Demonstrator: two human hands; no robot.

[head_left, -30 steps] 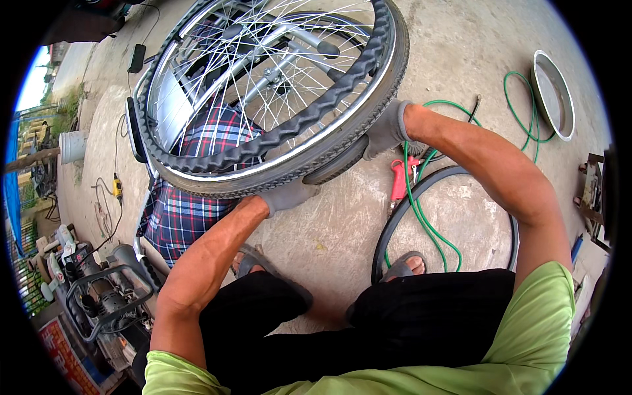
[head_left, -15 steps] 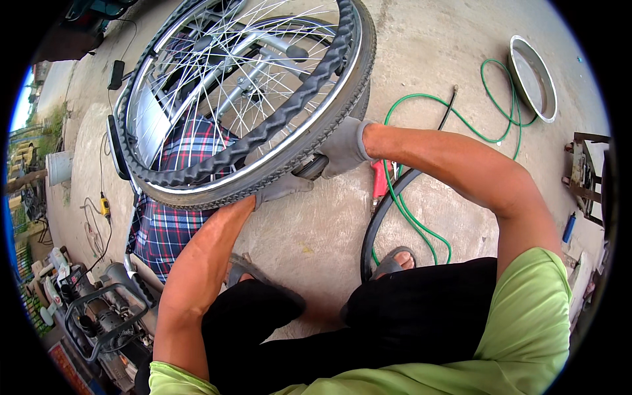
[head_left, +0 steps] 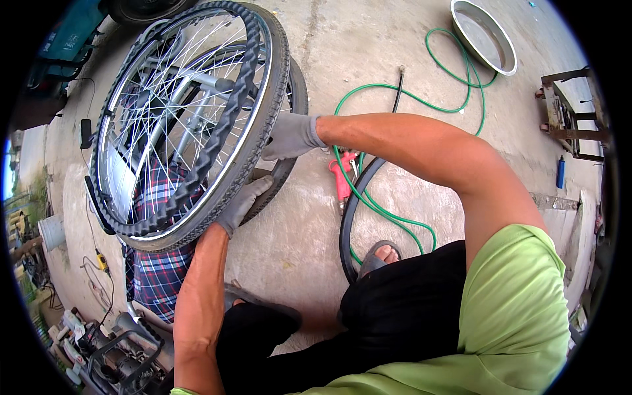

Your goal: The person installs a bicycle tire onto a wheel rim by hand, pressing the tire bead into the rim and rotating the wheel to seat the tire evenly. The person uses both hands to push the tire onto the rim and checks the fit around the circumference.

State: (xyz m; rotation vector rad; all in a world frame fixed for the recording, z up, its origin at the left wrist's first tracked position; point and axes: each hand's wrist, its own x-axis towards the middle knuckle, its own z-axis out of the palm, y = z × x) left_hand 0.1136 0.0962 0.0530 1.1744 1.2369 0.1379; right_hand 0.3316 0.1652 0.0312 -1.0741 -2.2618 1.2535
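Spoked wheel (head_left: 191, 125), chrome rim, grey treaded tyre (head_left: 263, 141): it is lying tilted on the concrete floor (head_left: 368, 52) toward the far left corner, partly over a plaid cloth (head_left: 158, 276). A loose strip of black tread (head_left: 227, 118) is arcing across the spokes and trailing round the wheel's left side.

Since a second ago the wheel is sitting further to my left and turned round, and both my hands have shifted along the near edge of the tyre. I am judging that I am working my way round the rim section by section, so the tyre is only partly dealt with.

My left hand (head_left: 242, 204), grey glove, is curling closed on the tyre's near edge. My right hand (head_left: 289, 136), also gloved, is pressing on the tyre's right side, fingers wrapping over the tread; how tightly they are closing, I cannot tell.

Just right of the wheel a red tool (head_left: 342, 178) is lying on the floor, with a green hose (head_left: 395, 224) looping past it and a black inner tube (head_left: 349, 224) curving by my sandalled foot (head_left: 380, 255). A metal basin (head_left: 484, 36) is sitting at the far right; a rusty frame (head_left: 569, 112) is standing at the right edge. Machinery (head_left: 112, 349) is crowding the near left corner. Outdoor daylight.
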